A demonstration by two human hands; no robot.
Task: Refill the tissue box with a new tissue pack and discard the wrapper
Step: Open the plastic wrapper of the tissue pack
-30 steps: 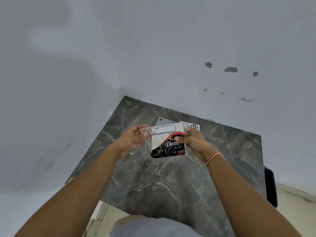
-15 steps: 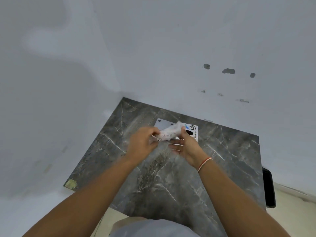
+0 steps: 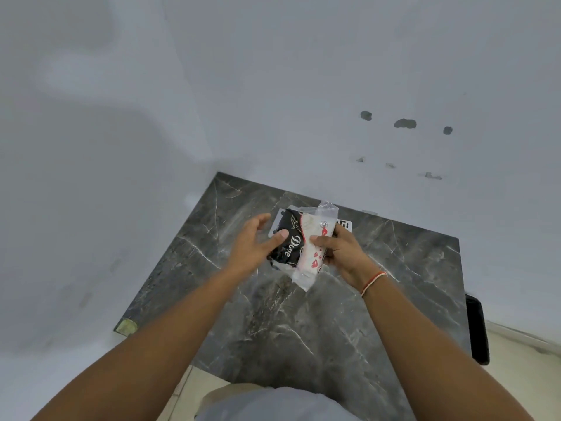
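I hold a tissue pack (image 3: 288,247) above the dark marble table (image 3: 303,335). It is black and white with red marks and the word "Dove". Its clear plastic wrapper (image 3: 326,209) sticks out past the far end and the near end. My right hand (image 3: 343,253) grips the pack's white right side, thumb on top. My left hand (image 3: 252,247) is at the pack's left side with fingers spread and only the thumb resting on the black part. No tissue box is in view.
A white card with a printed code (image 3: 346,225) lies on the table under the pack. White walls close in the table at the back and left. A black object (image 3: 476,329) hangs off the table's right edge. Yellowish tape (image 3: 126,326) marks the near-left corner.
The pack was held flat by both hands, then turned edge-on and bunched. Now it faces up lengthwise in my right hand. My left hand has let go and spread.
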